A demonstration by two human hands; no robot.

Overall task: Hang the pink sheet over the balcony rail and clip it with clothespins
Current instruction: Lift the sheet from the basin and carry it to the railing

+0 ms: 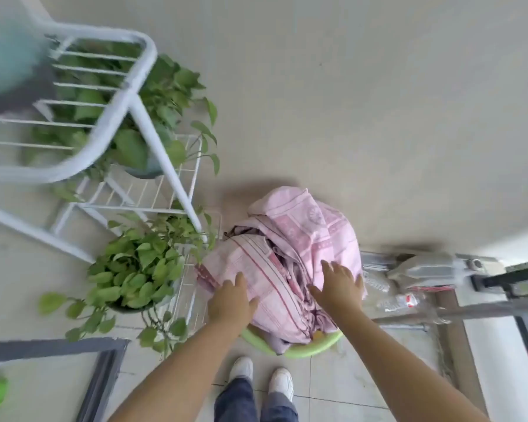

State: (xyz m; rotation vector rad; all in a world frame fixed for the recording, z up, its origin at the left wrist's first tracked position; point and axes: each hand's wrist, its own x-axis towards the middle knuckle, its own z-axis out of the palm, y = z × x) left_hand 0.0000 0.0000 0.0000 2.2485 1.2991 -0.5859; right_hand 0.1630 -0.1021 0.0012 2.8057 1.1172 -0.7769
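The pink sheet [287,257] lies crumpled in one heap inside a green basin [305,348] on the floor, just in front of the person's two white shoes [261,376]. Both hands are on top of the heap: the left hand [230,303] rests on its left side and the right hand [339,287] on its right side. The fingers of both are spread and fairly straight, so I judge they press on the cloth and do not grip it yet.

The step in hand seems to be the first one, taking the sheet out of the basin. The next move calls for closing the fingers on the cloth, lifting it and finding an edge to open it.

To the left stand two green plants [134,269] on one white wire rack [153,193]. To the right lie at least two clear plastic bottles [397,303], near a dark rail [500,309]. I see no clothespins.
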